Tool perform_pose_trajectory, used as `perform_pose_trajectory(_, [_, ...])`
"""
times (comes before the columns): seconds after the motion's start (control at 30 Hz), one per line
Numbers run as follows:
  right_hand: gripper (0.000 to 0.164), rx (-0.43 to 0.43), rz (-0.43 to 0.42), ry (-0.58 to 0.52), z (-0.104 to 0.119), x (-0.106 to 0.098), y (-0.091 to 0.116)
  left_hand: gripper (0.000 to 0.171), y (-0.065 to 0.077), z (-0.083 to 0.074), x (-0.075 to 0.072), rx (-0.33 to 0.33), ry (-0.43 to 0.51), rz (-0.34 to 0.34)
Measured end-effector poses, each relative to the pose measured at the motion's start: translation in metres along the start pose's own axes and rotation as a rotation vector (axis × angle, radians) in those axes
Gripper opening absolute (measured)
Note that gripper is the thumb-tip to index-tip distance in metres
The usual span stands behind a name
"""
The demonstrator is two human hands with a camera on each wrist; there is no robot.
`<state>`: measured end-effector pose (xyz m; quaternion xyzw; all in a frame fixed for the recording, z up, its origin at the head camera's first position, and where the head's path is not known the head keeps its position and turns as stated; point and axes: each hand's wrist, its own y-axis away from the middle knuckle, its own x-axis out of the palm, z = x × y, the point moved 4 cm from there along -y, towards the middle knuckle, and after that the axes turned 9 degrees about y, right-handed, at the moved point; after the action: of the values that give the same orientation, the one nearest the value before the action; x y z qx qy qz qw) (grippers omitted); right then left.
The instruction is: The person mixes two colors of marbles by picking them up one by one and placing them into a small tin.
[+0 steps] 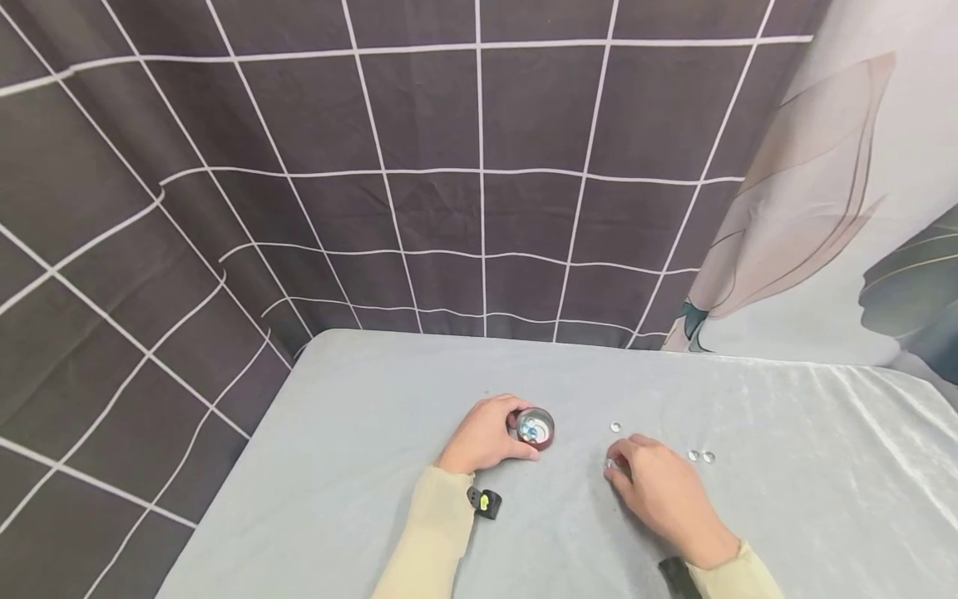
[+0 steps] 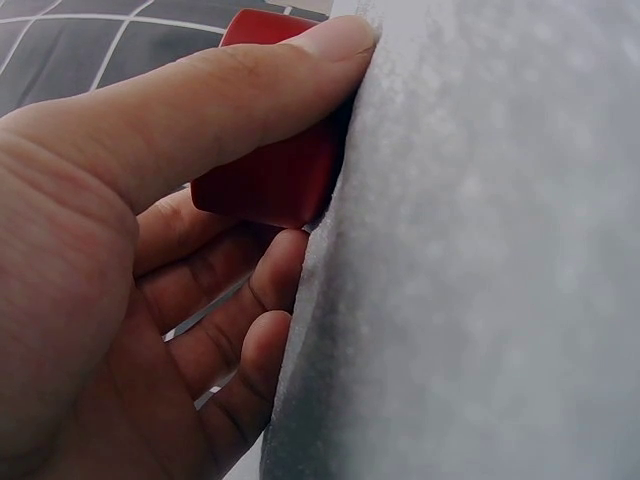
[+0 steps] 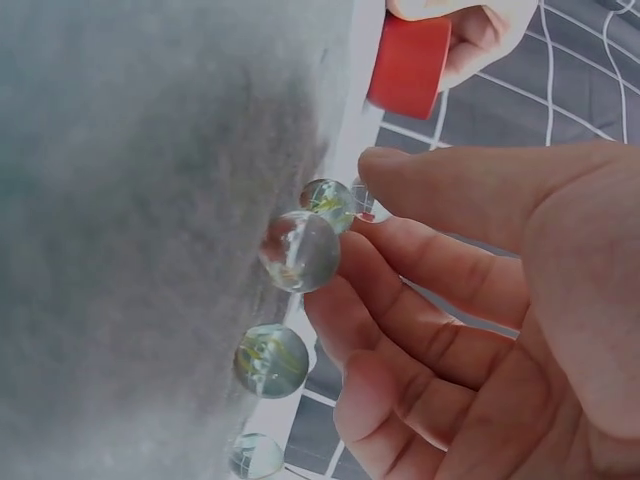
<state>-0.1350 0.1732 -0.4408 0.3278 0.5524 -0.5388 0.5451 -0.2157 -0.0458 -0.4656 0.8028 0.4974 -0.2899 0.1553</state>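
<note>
My left hand (image 1: 486,434) curls round a small red round tin (image 1: 551,434) on the cloth, thumb on the near side. Blue and clear marbles (image 1: 531,430) lie inside its silvery bowl. In the left wrist view the thumb crosses the tin's red side (image 2: 270,180). To the right, my right hand (image 1: 662,491) is low over the cloth, pinching a clear glass marble (image 3: 365,200) between thumb and fingertips. Nearer the right wrist camera, several more marbles sit beside the fingers, one with yellow streaks (image 3: 272,360).
One clear marble (image 1: 615,426) lies just beyond the right hand, and two others (image 1: 701,457) lie side by side to its right. A pale grey cloth (image 1: 359,416) covers the table. Dark checked curtain (image 1: 419,208) hangs behind and along the left, with a leaf-patterned curtain (image 1: 808,274) at right.
</note>
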Motion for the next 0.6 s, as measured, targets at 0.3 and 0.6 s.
perform_pose_trajectory(0.3, [0.015,0.002,-0.015,-0.013,0.0,-0.0045,-0.0019,0.059,-0.0007,0.0002,0.0007,0.006,0.002,-0.002])
perform_pose_trajectory(0.6, [0.018,-0.011,-0.044,-0.031,0.0043,-0.0067,-0.0046,0.057,0.0008,0.0007,0.001,0.014,0.002,-0.001])
